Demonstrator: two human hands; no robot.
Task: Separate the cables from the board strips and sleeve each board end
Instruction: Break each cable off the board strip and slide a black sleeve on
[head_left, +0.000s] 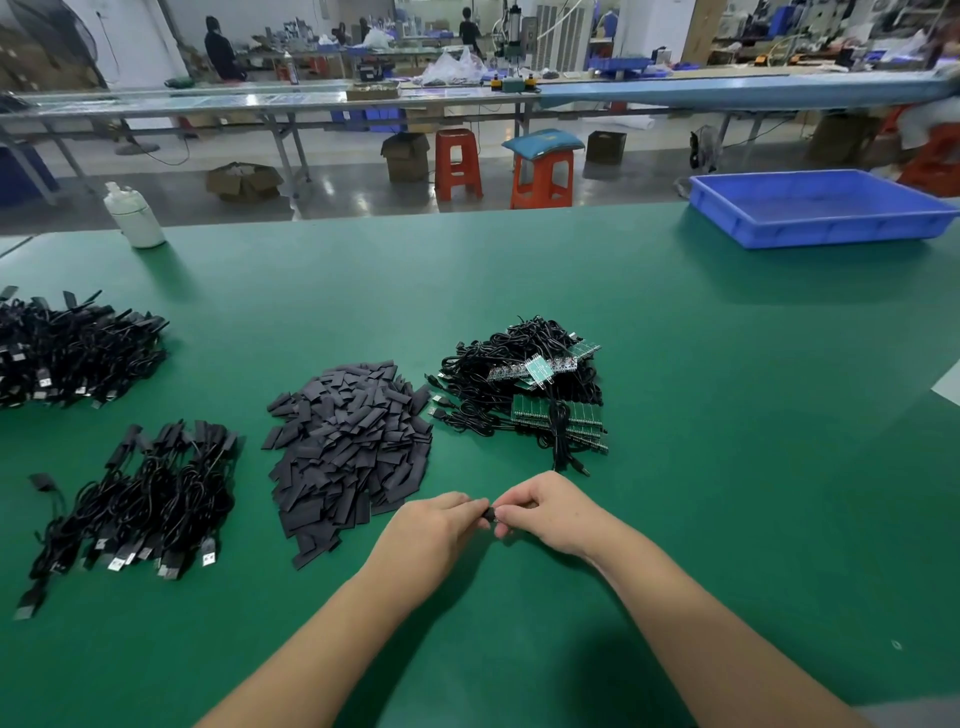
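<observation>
My left hand (434, 525) and my right hand (545, 512) meet over the green table, both pinching one small black piece (489, 514); most of it is hidden by my fingers. Just beyond them lies a heap of black cables still joined to green board strips (556, 410). One cable (561, 441) trails from that heap toward my right hand. A mound of flat black sleeves (353, 441) sits left of my hands. Sleeved cables with USB plugs lie in a bundle (150, 499) at the left.
A larger stack of black cables (72, 348) lies at the far left. A white bottle (132, 215) stands at the table's back left edge, a blue plastic tray (815, 208) at the back right. Orange stools and benches stand beyond.
</observation>
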